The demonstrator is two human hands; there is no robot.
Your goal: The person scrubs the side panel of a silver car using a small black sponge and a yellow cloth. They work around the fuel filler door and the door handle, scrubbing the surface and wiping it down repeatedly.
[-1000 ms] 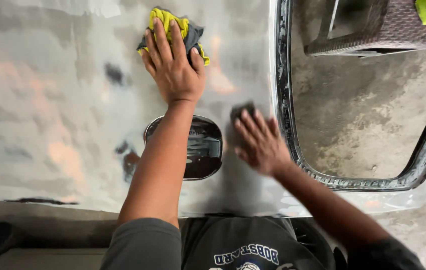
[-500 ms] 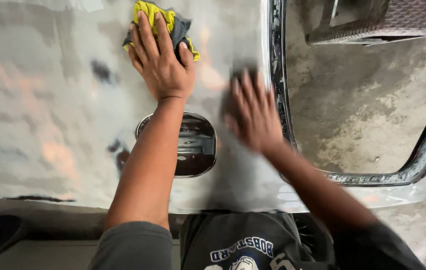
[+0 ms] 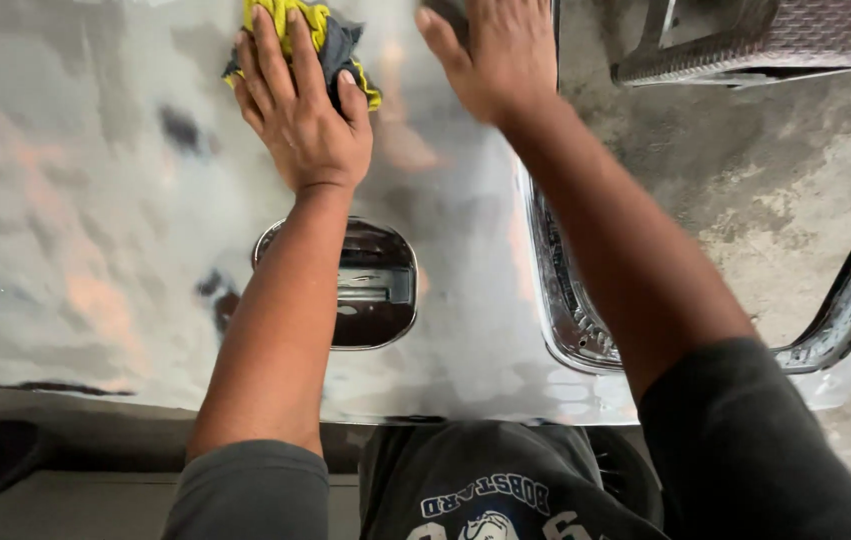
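Cloth (image 3: 320, 30), yellow and grey, is pressed flat against a shiny silver car panel (image 3: 95, 200) near the top of the head view. It is pinned under the left hand (image 3: 300, 115), whose fingers are spread and laid over it, not curled around it. The right hand (image 3: 500, 55) is laid open on the same panel just beside the cloth, fingers extended; its fingertips are cut off by the frame edge, so what lies under them cannot be told. A dark recessed door handle (image 3: 370, 285) is seen below the left wrist. A black window frame (image 3: 565, 320) is seen along the panel's right edge, with concrete floor (image 3: 745, 180) beyond.
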